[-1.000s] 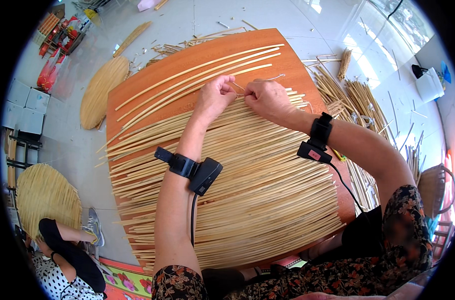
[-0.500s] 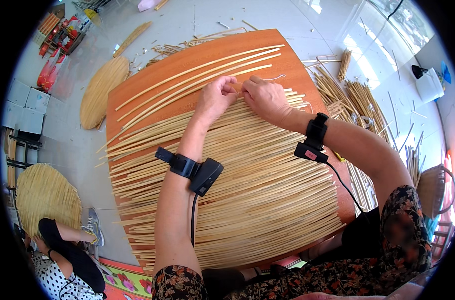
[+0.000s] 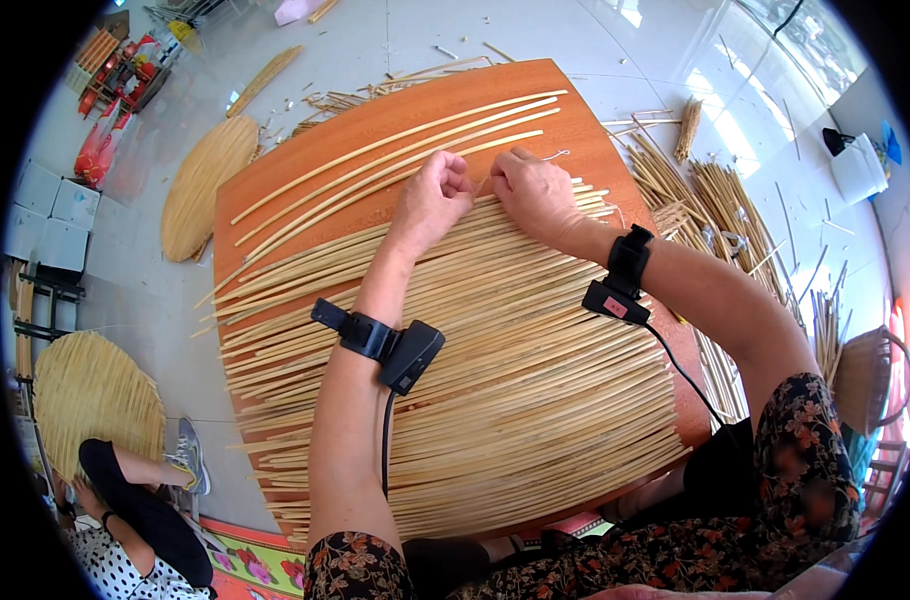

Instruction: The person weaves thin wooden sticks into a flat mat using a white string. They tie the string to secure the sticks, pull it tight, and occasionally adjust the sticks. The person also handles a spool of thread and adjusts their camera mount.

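A mat of many pale straw-coloured stalks [image 3: 515, 330] lies side by side across an orange-brown board [image 3: 345, 215]. At its far edge my left hand [image 3: 433, 200] is closed in a pinch. Close to its right, my right hand [image 3: 533, 195] is also closed, knuckles up, just above the last stalks. A thin thread seems to run between the fingertips, though the fingers hide most of it. A pale thread end [image 3: 557, 154] shows beyond my right hand. Several loose stalks [image 3: 375, 165] lie apart on the board's far part. Black bands with small devices circle both wrists.
Stalk bundles [image 3: 730, 200] lie on the tiled floor to the right, near a white bucket [image 3: 857, 168] and a basket [image 3: 863, 375]. Round stalk mats [image 3: 210, 185] are at the left; a person in polka dots [image 3: 135, 540] handles another mat [image 3: 97, 400]. Cables hang from my wrist devices.
My hands have drawn slightly apart at the fingertips, my right hand shifting a little to the right. The stalks lie as before. At lower left, the other person's arm has moved slightly.
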The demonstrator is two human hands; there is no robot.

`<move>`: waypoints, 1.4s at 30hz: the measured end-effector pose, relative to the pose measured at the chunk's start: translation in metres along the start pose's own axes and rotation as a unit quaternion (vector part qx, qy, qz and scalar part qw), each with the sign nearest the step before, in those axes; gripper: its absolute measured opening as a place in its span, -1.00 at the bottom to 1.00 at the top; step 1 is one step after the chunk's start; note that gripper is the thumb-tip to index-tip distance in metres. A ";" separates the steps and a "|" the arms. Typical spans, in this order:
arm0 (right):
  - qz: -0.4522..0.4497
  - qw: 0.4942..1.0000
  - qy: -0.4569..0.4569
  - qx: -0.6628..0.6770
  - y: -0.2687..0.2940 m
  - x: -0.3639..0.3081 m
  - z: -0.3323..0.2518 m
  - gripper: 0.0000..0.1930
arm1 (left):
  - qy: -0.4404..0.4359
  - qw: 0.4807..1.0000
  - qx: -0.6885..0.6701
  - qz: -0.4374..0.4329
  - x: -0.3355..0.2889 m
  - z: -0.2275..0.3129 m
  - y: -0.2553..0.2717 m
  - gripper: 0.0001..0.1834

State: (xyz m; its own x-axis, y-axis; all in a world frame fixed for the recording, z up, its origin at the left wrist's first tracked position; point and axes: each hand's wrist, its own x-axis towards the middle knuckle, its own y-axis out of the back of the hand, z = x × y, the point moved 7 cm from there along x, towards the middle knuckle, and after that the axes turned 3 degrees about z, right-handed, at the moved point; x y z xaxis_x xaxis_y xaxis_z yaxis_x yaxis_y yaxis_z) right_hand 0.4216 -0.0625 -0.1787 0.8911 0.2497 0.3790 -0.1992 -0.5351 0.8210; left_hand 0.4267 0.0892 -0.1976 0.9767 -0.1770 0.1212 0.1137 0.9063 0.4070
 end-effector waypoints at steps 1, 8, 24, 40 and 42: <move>0.005 1.000 -0.008 0.009 0.001 0.000 0.003 -0.85 | 0.001 1.000 0.002 0.001 0.000 0.000 -0.001 -0.65; 0.019 1.000 -0.003 0.013 0.010 0.005 0.000 -0.84 | 0.012 1.000 0.011 0.002 0.000 0.000 -0.001 -0.70; 0.021 0.999 -0.003 0.046 0.010 0.008 -0.001 -0.85 | -0.003 0.994 0.097 0.048 -0.001 0.009 -0.007 -0.72; 0.046 0.997 -0.002 0.054 0.009 0.007 0.003 -0.85 | 0.011 0.984 0.131 0.122 -0.004 0.010 -0.004 -0.74; 0.042 0.997 0.003 0.057 0.008 0.006 0.001 -0.88 | -0.019 0.974 0.181 0.131 -0.005 0.013 -0.009 -0.83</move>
State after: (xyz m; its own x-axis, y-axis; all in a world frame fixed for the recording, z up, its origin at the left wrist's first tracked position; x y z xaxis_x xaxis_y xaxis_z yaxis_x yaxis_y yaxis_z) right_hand 0.4257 -0.0658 -0.1699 0.8708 0.2049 0.4469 -0.2245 -0.6430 0.7322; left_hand 0.4182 0.0772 -0.1900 0.9552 0.0216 0.2953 -0.2174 0.7282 0.6500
